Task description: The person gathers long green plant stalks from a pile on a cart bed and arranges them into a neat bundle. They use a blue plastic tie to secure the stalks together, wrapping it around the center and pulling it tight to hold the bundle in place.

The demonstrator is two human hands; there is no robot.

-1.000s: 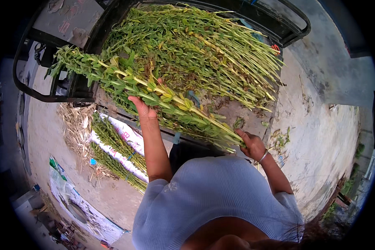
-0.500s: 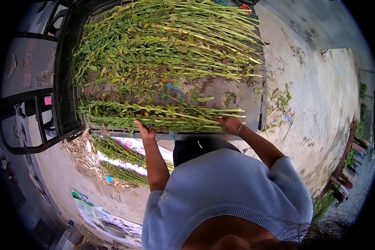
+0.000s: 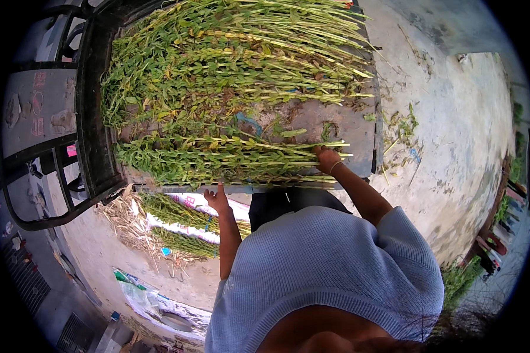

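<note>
Leafy green stalks [image 3: 229, 154] lie in a near row across a flat cargo bed, leaves to the left and cut ends to the right. At their bare right ends is my right hand [image 3: 328, 160], its fingers curled round some of the stems. My left hand [image 3: 218, 199] is at the near edge of the bed, below the row, open with fingers apart and nothing in it. A larger layer of the same stalks [image 3: 235, 65] covers the far part of the bed.
The cargo bed [image 3: 350, 126] has a dark metal rail [image 3: 94, 106] on its left. On the ground at lower left, more stalks [image 3: 182, 212] lie on white sacking beside dry husks [image 3: 126, 215]. Leaf scraps [image 3: 401, 126] litter the concrete at right.
My right hand has moved slightly farther from me along the stem ends. My left hand has drawn back from the leaves to the near edge. The near row is spread wider.
</note>
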